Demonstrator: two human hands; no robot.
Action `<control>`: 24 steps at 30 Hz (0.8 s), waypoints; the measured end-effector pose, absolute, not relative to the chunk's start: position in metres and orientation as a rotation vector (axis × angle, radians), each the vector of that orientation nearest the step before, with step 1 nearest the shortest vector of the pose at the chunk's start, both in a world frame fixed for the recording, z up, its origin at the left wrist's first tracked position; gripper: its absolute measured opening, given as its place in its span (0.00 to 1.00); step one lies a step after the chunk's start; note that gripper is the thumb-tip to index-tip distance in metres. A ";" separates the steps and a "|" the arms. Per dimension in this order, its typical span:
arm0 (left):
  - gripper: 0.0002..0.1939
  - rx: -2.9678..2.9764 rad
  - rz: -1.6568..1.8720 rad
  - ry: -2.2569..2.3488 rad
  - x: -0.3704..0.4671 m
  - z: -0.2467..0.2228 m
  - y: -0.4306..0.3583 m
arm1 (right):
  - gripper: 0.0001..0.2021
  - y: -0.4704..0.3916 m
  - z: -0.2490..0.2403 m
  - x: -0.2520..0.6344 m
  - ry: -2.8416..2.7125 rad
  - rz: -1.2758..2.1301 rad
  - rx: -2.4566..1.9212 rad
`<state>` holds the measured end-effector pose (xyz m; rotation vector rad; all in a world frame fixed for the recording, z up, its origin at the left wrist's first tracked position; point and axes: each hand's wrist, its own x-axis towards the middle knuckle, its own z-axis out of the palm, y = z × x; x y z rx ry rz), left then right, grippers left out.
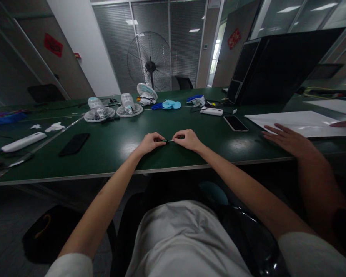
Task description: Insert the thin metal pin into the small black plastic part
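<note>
1. At the seated person's twelve o'clock, over the green tabletop, a small, slim dark piece with a thin pale end bridges the hands, its long axis running nine to three.
2. The left hand pinches its dark end, the right hand its pale end; neither looks nearer.
3. Past them, toward two o'clock, lies a dark-screened smartphone.
4. Farther, at twelve, I see light-blue plastic fan blades.

Dim, greyish light comes from rectangular white ceiling lights reflected in the glass, leaving soft glare on the dark green tabletop. Edges look stretched and smeared.
</note>
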<state>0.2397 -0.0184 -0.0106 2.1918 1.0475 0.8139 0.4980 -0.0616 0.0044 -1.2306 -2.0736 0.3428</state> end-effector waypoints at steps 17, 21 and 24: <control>0.16 2.263 0.781 1.006 0.240 -0.006 -0.021 | 0.11 -0.067 0.014 0.495 -1.975 0.536 -1.031; 0.15 2.249 0.790 1.017 0.239 -0.007 -0.020 | 0.10 -0.070 0.016 0.495 -2.005 0.513 -1.068; 0.16 2.239 0.793 1.027 0.239 -0.007 -0.021 | 0.09 -0.068 0.014 0.495 -2.029 0.483 -1.092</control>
